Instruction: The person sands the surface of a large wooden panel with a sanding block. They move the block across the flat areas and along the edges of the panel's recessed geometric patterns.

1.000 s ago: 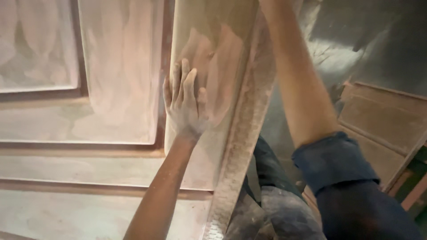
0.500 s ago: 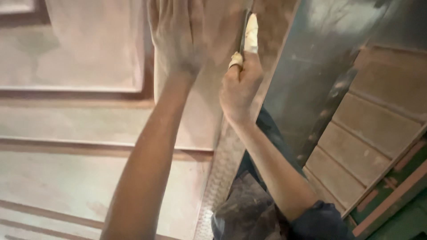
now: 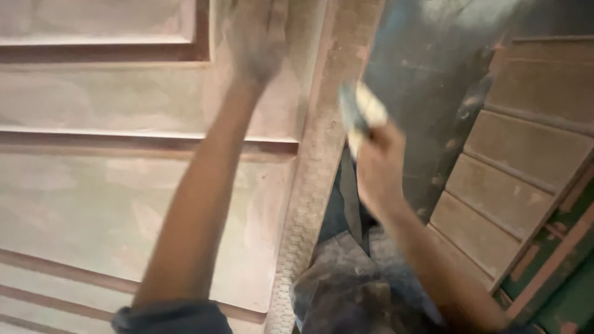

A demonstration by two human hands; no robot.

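pressing on a dusty wooden door panel (image 3: 111, 204) while gripping a small putty knife (image 3: 361, 114).

left hand (image 3: 255, 43) up near the top, blurry, laid on the raised part of the panel, fingers look spread but hard to tell for sure. right hand (image 3: 378, 168) closed tight around the putty knife, its pale blade poking up, just beside the patterned edge (image 3: 309, 204) of the panel. dusty jeans (image 3: 346, 291) down below, between both arms. more slatted wooden panel (image 3: 513, 179) leaning off on the right side.
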